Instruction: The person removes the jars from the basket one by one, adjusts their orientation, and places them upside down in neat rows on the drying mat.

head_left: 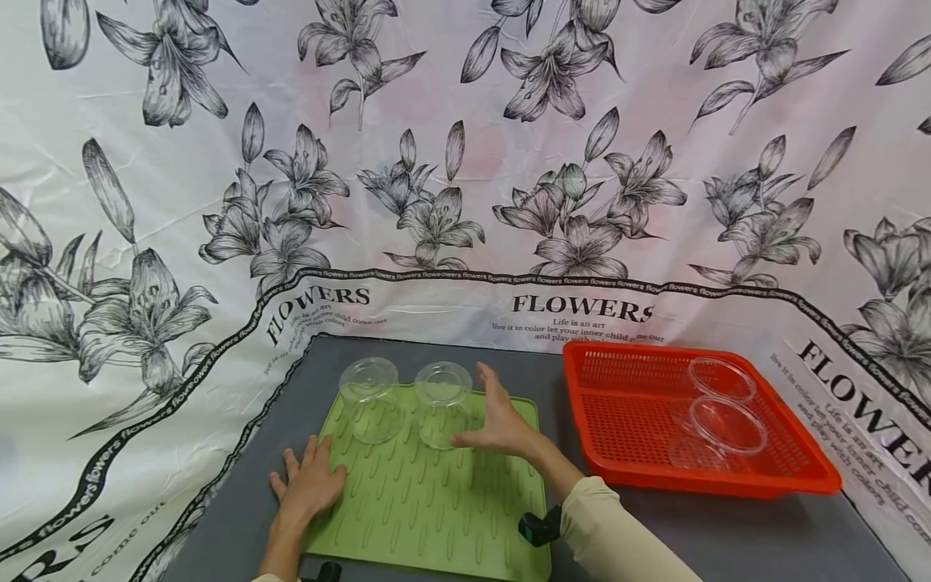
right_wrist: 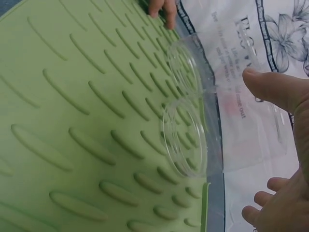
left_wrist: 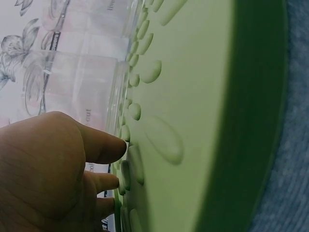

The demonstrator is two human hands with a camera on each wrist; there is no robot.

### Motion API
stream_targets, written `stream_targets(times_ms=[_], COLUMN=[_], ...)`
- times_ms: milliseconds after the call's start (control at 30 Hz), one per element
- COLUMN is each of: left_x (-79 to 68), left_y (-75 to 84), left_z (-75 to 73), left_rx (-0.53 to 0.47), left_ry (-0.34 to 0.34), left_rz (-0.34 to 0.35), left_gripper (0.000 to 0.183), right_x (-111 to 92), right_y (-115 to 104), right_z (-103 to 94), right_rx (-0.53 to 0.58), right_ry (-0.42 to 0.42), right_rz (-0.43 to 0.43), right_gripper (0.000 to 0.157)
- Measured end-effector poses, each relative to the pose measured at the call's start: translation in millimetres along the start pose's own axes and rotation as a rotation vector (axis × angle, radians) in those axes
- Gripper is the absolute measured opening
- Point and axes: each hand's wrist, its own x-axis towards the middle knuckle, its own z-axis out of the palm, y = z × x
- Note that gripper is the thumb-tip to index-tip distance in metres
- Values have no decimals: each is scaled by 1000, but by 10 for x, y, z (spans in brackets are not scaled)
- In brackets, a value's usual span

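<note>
Two clear plastic cups stand upside down, side by side, on the rear part of a green ridged mat (head_left: 436,513), which lies on a dark grey surface (head_left: 247,505). Right hand (head_left: 499,420): raised beside the right cup (head_left: 444,408), thumb and fingers wide apart, nothing clamped between them; contact with the cup wall cannot be told. Left hand (head_left: 309,483): low at the mat's left edge, nearer the person than the left cup (head_left: 372,411), fingers spread, holding nothing; the left wrist view shows the thumb tip close to the mat's ridges.

To the right, well apart from the mat, sits a red perforated basket (head_left: 618,404). Inside, toward its right side: a nearer cup (head_left: 727,427) and a farther cup (head_left: 720,380), both clear, rims up. Behind the surface hangs a white cloth (head_left: 436,97) printed with grey lilies and the word "FLOWERS". Right forearm: pale sleeve (head_left: 618,529), black wrist strap (head_left: 540,528).
</note>
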Motion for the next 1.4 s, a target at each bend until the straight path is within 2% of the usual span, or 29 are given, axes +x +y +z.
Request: stream_targets(times_ms=[367, 700, 1033, 1233, 1400], left_x=[-11, -6, -36, -131, -214], left_y=[-15, -14, -32, 55, 182], left_z=[4, 2, 63, 76, 109], left_rx=[-2, 25, 106, 111, 142], left_ry=[-2, -6, 35, 61, 126], left_rz=[8, 0, 11, 40, 72], left_gripper=[72, 73, 73, 70, 63], right_x=[-127, -270, -365, -429, -478], right_y=[19, 4, 36, 66, 106], right_z=[-111, -261, -429, -482, -504], right_rx=[18, 24, 21, 37, 38], right_ry=[-2, 54, 131, 188, 256], right_rz=[-20, 22, 22, 37, 3], right_gripper=[120, 107, 101, 95, 84])
